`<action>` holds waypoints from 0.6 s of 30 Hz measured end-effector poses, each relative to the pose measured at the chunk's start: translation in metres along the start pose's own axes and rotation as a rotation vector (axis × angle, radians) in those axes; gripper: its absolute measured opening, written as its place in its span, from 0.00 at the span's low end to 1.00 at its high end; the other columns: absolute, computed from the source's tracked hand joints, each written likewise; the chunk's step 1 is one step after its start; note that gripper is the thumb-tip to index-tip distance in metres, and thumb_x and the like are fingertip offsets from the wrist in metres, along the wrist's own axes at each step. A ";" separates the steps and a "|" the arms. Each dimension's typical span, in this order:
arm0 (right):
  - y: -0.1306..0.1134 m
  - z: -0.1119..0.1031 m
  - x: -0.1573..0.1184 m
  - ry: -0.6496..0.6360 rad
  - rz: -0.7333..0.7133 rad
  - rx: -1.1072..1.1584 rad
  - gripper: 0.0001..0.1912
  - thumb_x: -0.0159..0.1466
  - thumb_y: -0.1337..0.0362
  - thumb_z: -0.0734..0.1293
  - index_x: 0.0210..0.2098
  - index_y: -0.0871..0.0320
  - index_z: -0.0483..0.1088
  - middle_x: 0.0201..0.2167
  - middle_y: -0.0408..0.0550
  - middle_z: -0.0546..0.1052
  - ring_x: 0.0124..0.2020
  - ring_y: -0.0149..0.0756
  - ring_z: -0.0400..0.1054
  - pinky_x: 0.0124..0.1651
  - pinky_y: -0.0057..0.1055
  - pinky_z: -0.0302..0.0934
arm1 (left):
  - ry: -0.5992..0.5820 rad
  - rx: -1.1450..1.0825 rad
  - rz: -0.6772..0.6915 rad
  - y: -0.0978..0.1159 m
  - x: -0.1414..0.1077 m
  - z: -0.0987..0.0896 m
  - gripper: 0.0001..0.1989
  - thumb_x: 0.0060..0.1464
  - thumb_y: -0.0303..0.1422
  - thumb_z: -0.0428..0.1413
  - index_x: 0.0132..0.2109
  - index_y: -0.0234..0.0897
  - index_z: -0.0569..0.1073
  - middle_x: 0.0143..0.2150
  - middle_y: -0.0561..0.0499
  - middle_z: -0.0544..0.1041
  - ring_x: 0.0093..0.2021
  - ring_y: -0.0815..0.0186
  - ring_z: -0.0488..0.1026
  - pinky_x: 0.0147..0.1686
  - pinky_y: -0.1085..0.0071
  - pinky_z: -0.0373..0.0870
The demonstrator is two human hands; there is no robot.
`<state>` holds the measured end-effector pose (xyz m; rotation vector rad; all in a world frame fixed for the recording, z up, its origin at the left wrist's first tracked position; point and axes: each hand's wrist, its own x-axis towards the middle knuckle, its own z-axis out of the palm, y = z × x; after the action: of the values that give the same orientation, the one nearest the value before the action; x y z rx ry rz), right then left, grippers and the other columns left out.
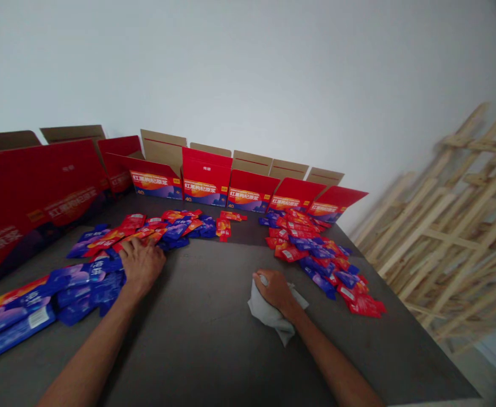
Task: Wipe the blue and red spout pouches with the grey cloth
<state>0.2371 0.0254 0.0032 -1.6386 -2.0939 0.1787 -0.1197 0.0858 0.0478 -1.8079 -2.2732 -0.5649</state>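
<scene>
My left hand (141, 265) rests with its fingers on the near edge of a heap of red and blue foil sachets (146, 233), touching them and lifting none that I can see. Larger blue packets (89, 291) lie against the wrist side of that hand. My right hand (275, 290) is closed over a crumpled white cloth (268, 314) on the dark grey table (205, 345). A second heap of red and blue sachets (315, 254) lies to the right of that hand, apart from it.
A row of open red cartons (248, 192) with tan flaps stands along the far table edge, and a larger red carton (39, 203) stands along the left. Wooden slat frames (451, 226) lean against the white wall (248, 68) beyond the right table edge.
</scene>
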 end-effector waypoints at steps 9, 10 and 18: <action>0.000 -0.002 0.001 0.000 -0.011 0.009 0.15 0.69 0.57 0.61 0.33 0.55 0.75 0.31 0.46 0.80 0.34 0.35 0.74 0.37 0.26 0.57 | -0.026 0.142 0.056 0.010 -0.010 0.004 0.24 0.59 0.39 0.46 0.51 0.21 0.69 0.49 0.25 0.71 0.50 0.38 0.67 0.45 0.52 0.65; 0.000 -0.002 0.001 0.002 -0.014 0.013 0.15 0.69 0.57 0.61 0.33 0.55 0.75 0.30 0.46 0.80 0.34 0.35 0.74 0.37 0.26 0.57 | -0.031 0.134 0.055 0.011 -0.010 0.005 0.23 0.60 0.38 0.45 0.51 0.20 0.69 0.48 0.25 0.71 0.49 0.39 0.68 0.44 0.52 0.65; 0.003 0.003 0.001 0.059 -0.039 0.084 0.14 0.68 0.58 0.61 0.30 0.55 0.73 0.28 0.46 0.78 0.32 0.35 0.72 0.36 0.26 0.56 | 0.003 -0.082 -0.013 0.009 -0.003 0.003 0.26 0.64 0.34 0.40 0.63 0.23 0.60 0.52 0.23 0.67 0.54 0.37 0.66 0.47 0.46 0.66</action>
<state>0.2383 0.0277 -0.0001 -1.5345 -2.0450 0.2005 -0.1102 0.0857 0.0453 -1.8291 -2.2927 -0.6719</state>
